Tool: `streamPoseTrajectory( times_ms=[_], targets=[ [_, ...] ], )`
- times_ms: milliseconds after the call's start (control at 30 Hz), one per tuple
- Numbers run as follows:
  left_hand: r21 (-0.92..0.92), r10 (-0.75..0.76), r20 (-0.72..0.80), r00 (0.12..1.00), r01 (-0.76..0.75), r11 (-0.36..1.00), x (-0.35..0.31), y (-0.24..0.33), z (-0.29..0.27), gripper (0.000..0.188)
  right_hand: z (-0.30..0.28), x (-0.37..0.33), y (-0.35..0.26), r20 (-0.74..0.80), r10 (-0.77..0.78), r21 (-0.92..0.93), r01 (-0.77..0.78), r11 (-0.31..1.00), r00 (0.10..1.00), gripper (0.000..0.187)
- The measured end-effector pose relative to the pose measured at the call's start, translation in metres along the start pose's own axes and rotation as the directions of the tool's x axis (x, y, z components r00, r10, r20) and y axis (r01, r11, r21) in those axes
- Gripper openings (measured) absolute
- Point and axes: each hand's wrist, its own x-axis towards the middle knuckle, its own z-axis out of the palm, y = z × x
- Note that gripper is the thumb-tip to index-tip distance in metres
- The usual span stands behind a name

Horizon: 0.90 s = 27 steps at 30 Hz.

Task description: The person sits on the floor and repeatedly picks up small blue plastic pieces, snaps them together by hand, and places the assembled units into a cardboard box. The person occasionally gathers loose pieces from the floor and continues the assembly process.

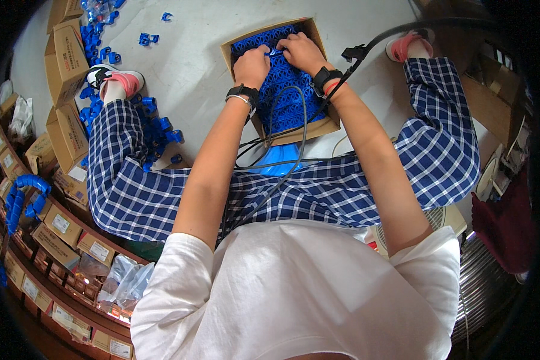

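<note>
An open cardboard box [325, 127] stands on the floor between my legs, filled with tight rows of blue plastic fittings [282, 80]. My left hand [253, 65] reaches into its far left part, fingers curled down onto the fittings. Just to the right, my right hand [303, 53] is at the far side of the box, its fingers bent too. Between the fingertips of both hands shows a single blue plastic fitting [273, 52], partly covered by them. My fingers hide how firmly each hand grips it. Black straps circle both wrists.
Loose blue fittings [159, 133] lie scattered around my left foot. Cardboard boxes [66, 63] line the far left. A black cable [396, 33] crosses over the box from the right and loops above my lap. A rack [78, 225] with small cartons stands at lower left.
</note>
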Motion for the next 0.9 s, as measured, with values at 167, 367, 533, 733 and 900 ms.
streamPoseTrajectory(
  times_ms=[167,367,533,733,900],
  targets=[
    [-0.012,-0.005,0.019,1.0,0.006,1.0,0.0,-0.002,0.002,0.022,-0.005,-0.003,0.005,0.052,0.009,0.128,-0.015,0.992,0.999,0.026],
    [-0.055,-0.036,0.015,0.999,0.037,0.998,0.001,0.002,-0.001,0.023,-0.013,0.0,0.001,0.048,-0.001,0.143,-0.006,0.99,0.999,0.028],
    [-0.338,-0.033,-0.097,0.995,-0.001,0.941,0.004,0.002,-0.011,0.032,-0.035,-0.002,-0.017,-0.109,0.076,0.187,-0.054,0.981,0.991,0.026],
    [-0.848,-0.08,0.514,0.854,0.52,0.1,-0.001,0.003,-0.031,0.06,-0.058,0.004,-0.054,-0.143,0.034,0.488,0.041,0.872,0.989,0.028],
    [-0.828,-0.018,0.56,0.829,0.558,-0.064,-0.006,0.001,-0.039,0.059,-0.06,0.002,-0.07,-0.053,-0.115,0.384,0.126,0.915,0.992,0.03]
  ],
)
